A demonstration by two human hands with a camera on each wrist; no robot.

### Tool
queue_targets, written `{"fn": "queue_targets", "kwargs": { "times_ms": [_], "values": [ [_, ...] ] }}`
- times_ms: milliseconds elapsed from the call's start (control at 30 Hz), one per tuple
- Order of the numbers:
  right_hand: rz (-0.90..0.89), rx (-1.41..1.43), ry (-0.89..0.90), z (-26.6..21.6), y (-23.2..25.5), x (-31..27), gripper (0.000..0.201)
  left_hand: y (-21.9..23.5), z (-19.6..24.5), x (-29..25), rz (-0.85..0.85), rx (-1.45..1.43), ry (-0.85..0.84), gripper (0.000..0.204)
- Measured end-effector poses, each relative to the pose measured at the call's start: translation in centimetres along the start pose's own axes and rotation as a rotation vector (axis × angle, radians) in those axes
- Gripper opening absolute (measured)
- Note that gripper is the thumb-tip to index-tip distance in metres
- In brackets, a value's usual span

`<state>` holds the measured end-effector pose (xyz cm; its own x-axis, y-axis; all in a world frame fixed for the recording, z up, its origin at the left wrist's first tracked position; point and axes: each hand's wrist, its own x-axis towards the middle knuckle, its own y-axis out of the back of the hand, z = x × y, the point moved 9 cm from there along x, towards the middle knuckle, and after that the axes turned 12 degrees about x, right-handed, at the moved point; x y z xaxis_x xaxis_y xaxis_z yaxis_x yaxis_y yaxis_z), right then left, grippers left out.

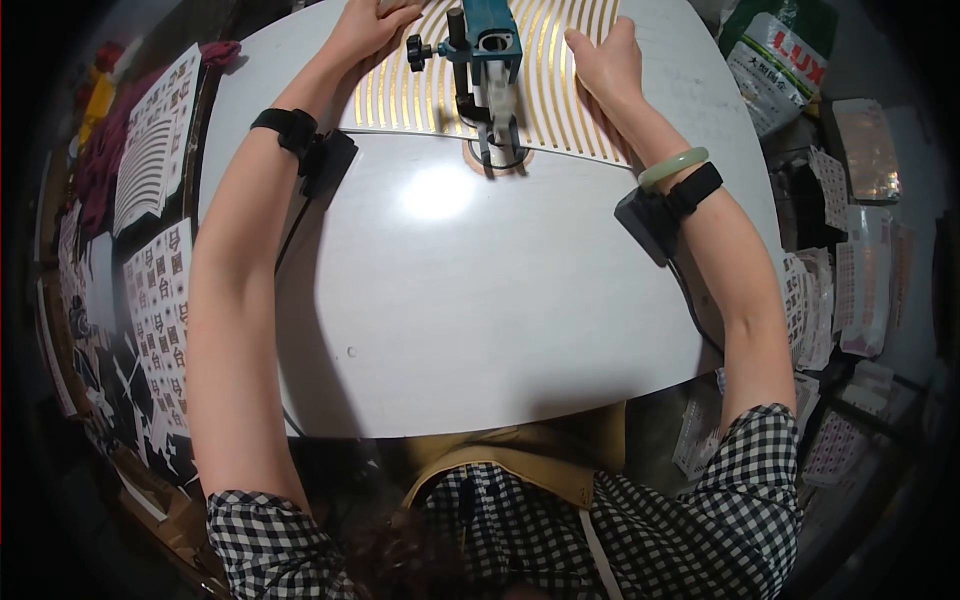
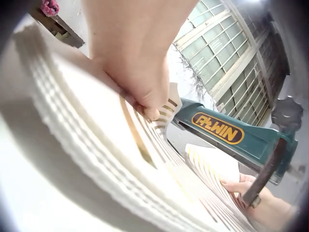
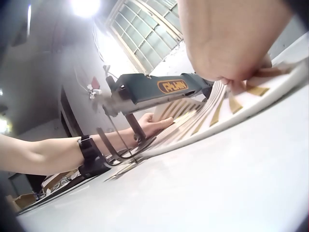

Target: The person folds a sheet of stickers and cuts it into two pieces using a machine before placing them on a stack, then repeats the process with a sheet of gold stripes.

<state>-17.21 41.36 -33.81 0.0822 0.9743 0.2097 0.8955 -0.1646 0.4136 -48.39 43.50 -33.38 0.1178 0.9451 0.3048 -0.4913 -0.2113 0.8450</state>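
A white board with curved gold stripes (image 1: 420,95) lies on the table under a teal scroll saw (image 1: 490,25) with ALWIN lettering on its arm. My left hand (image 1: 375,28) grips the board's left side; its fingertips run partly out of the head view. In the left wrist view the thumb and fingers pinch the striped board (image 2: 166,162), whose near edge looks thick and ridged. At the right side my right hand (image 1: 612,68) holds the board's edge, thumb towards the saw. The saw's foot and blade area (image 1: 497,140) stands between both hands, at the board's near edge.
The white table (image 1: 450,290) has a round insert (image 1: 480,160) below the saw. Printed sheets (image 1: 160,310) lie along the left side. A green and white bag (image 1: 780,65) and several packets (image 1: 865,280) sit to the right. Camera cables hang from both wrists.
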Motion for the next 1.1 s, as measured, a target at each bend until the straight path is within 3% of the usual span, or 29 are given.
{"fn": "queue_targets", "kwargs": {
  "times_ms": [67, 133, 167, 200, 233, 267, 300, 333, 367, 433, 467, 500, 533, 567, 600, 667, 733, 800, 867, 900, 967, 1033, 1067, 1100],
  "values": [
    [0.008, 0.001, 0.023, 0.2, 0.3, 0.0, 0.051, -0.4, -0.9, -0.1, -0.101, -0.027, 0.146, 0.042],
    [0.08, -0.026, 0.042, 0.0, 1.0, 0.3, 0.056, -1.3, -2.0, -0.2, -0.205, -0.184, 0.176, 0.041],
    [0.191, -0.024, 0.081, 3.4, 1.4, 2.1, 0.059, 0.0, -0.8, -0.7, -0.075, -0.161, 0.144, 0.038],
    [0.161, 0.207, 0.037, 3.3, 2.5, 2.1, 0.061, 2.6, 0.0, -1.2, 0.018, -0.095, 0.031, 0.036],
    [0.132, 0.129, 0.151, 1.9, 4.3, 3.1, 0.058, 5.2, 0.0, -2.7, -0.08, -0.097, 0.262, 0.034],
    [0.062, 0.188, 0.166, 2.2, 6.4, 5.3, 0.059, 7.9, -1.6, -2.7, 0.106, -0.055, 0.212, 0.034],
    [0.226, 0.348, 0.254, -3.3, 9.6, 2.5, 0.052, 10.7, -3.0, -3.0, 0.206, 0.0, 0.195, 0.038],
    [0.173, 0.508, 0.167, -3.5, 11.6, 3.7, 0.041, 14.0, -2.4, -4.6, 0.272, -0.032, 0.191, 0.033],
    [0.077, 0.654, 0.138, -0.8, 5.6, 3.4, 0.035, 11.9, -7.5, -7.4, 0.259, -0.031, 0.257, 0.033],
    [-0.001, 0.781, 0.178, -4.5, 3.6, 1.2, 0.029, 13.5, -5.9, -11.3, 0.3, -0.13, 0.285, 0.034],
    [-0.136, 0.784, 0.162, -5.9, 0.9, -0.1, 0.029, 13.6, -4.4, -13.4, 0.314, -0.188, 0.293, 0.034],
    [-0.267, 0.78, 0.158, -8.1, -2.2, -2.6, 0.028, 13.6, -4.1, -15.8, 0.272, -0.162, 0.362, 0.034],
    [-0.385, 0.697, 0.181, -11.7, -6.0, -6.9, 0.025, 13.7, -3.5, -17.7, 0.4, -0.246, 0.277, 0.028],
    [-0.457, 0.668, 0.228, -13.9, -9.9, -10.1, 0.025, 13.8, -2.4, -20.2, 0.442, -0.383, 0.348, 0.03],
    [-0.556, 0.72, 0.296, -18.6, -14.6, -13.6, 0.024, 17.1, -2.6, -22.9, 0.44, -0.413, 0.372, 0.028],
    [-0.66, 0.726, 0.332, -21.0, -19.7, -17.5, 0.025, 17.6, -3.1, -26.9, 0.53, -0.785, 0.315, 0.024],
    [-0.7, 0.756, 0.329, -23.1, -21.2, -20.3, 0.029, 18.3, -3.3, -30.6, 0.426, -0.785, 0.456, 0.023],
    [-0.715, 0.762, 0.389, -24.5, -21.7, -22.6, 0.029, 18.9, -3.1, -32.9, 0.526, -0.848, 0.423, 0.032],
    [-0.696, 0.783, 0.393, -25.0, -24.6, -26.9, 0.029, 19.3, -6.6, -38.3, 0.489, -0.72, 0.627, 0.049],
    [-0.739, 0.732, 0.367, -25.1, -25.2, -27.8, 0.029, 19.5, -6.9, -38.9, 0.601, -0.791, 0.516, 0.062],
    [-0.802, 0.738, 0.29, -25.7, -25.7, -30.1, 0.029, 20.1, -6.7, -41.1, 0.584, -0.78, 0.593, 0.071],
    [-0.798, 0.705, 0.363, -25.6, -26.3, -31.0, 0.03, 20.3, -6.8, -42.6, 0.583, -0.708, 0.642, 0.076],
    [-0.783, 0.69, 0.397, -25.6, -26.6, -31.7, 0.03, 20.5, -6.6, -43.2, 0.505, -0.684, 0.567, 0.075],
    [-0.791, 0.696, 0.43, -25.6, -27.0, -32.1, 0.031, 20.8, -6.5, -43.4, 0.576, -0.672, 0.515, 0.075]
  ]
}}
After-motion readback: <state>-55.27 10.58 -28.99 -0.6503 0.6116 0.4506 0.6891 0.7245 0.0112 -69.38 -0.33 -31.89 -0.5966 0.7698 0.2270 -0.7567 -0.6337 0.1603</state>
